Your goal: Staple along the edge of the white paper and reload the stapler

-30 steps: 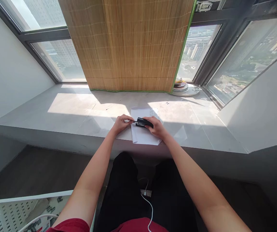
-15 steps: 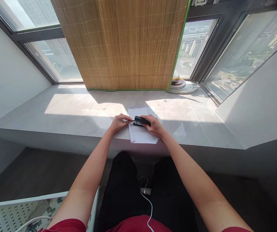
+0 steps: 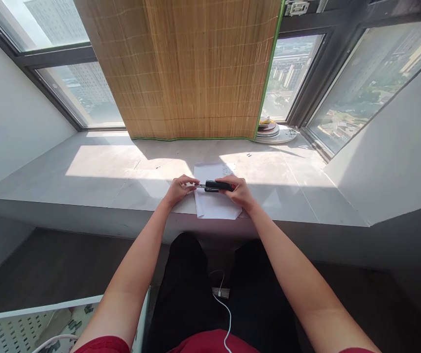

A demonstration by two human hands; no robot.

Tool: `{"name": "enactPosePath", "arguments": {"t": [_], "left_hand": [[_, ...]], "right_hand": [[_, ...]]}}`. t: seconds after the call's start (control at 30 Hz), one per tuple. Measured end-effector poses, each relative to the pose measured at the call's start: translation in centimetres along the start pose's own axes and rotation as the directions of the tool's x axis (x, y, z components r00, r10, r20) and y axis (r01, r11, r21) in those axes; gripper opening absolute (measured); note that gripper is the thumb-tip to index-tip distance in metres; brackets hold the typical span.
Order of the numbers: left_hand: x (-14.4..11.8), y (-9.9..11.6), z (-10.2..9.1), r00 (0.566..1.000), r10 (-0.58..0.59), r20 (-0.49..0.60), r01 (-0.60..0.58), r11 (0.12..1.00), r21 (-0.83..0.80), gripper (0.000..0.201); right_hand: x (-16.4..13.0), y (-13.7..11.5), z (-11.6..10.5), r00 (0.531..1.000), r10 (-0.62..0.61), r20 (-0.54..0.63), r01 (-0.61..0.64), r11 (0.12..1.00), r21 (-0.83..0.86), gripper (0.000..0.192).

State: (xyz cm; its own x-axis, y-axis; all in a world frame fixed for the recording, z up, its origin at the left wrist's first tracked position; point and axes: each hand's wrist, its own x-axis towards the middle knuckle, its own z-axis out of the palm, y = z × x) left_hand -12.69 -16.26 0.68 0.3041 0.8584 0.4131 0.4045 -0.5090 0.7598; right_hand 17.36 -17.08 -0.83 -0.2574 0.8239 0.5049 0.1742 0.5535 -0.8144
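A black stapler [image 3: 213, 186] is held level over white paper sheets [image 3: 217, 207] on the window ledge. My right hand [image 3: 238, 191] is wrapped round its right end. At its left end a thin, metallic-looking piece sticks out, and my left hand [image 3: 182, 189] pinches the tip of it between thumb and fingers. Whether that piece is part of the stapler or a strip of staples is too small to tell. The paper lies under the stapler, overhanging the ledge's front edge slightly, with some printing near its upper right.
A bamboo blind [image 3: 191, 73] hangs in front of the window above the ledge [image 3: 96, 189]. Stacked plates [image 3: 271, 133] stand at the back right. Small dark bits [image 3: 249, 155] lie on the ledge. A white perforated basket [image 3: 15, 328] and a white cable [image 3: 228, 314] are below.
My right hand has shifted slightly right with the stapler, which has turned to lie straighter. The gap between my hands is a little wider. My left hand keeps its pinch.
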Motion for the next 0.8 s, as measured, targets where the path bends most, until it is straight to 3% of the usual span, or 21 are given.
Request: {"name": "enactPosePath", "arguments": {"t": [0.17,0.4,0.63,0.8], "left_hand": [[-0.1,0.4,-0.4,0.999,0.035,-0.022,-0.036,0.997,-0.074,0.036],[-0.1,0.4,-0.8,0.996,0.077,0.038,-0.073,0.992,-0.098,0.046],[0.3,-0.2,0.0,0.975,0.146,0.167,-0.145,0.989,-0.021,0.076],[0.5,-0.3,0.6,0.937,0.267,0.226,-0.265,0.963,-0.038,0.088]], "right_hand": [[-0.5,-0.9,-0.3,1.000,-0.007,-0.013,0.008,0.993,0.122,0.038],[-0.5,-1.2,-0.3,0.996,0.084,0.025,-0.087,0.979,0.182,0.044],[-0.5,-1.5,0.0,0.973,-0.029,0.229,-0.008,0.987,0.159,0.042],[-0.5,-2.1,-0.1,0.921,-0.059,0.384,0.014,0.993,0.118,0.042]]}}
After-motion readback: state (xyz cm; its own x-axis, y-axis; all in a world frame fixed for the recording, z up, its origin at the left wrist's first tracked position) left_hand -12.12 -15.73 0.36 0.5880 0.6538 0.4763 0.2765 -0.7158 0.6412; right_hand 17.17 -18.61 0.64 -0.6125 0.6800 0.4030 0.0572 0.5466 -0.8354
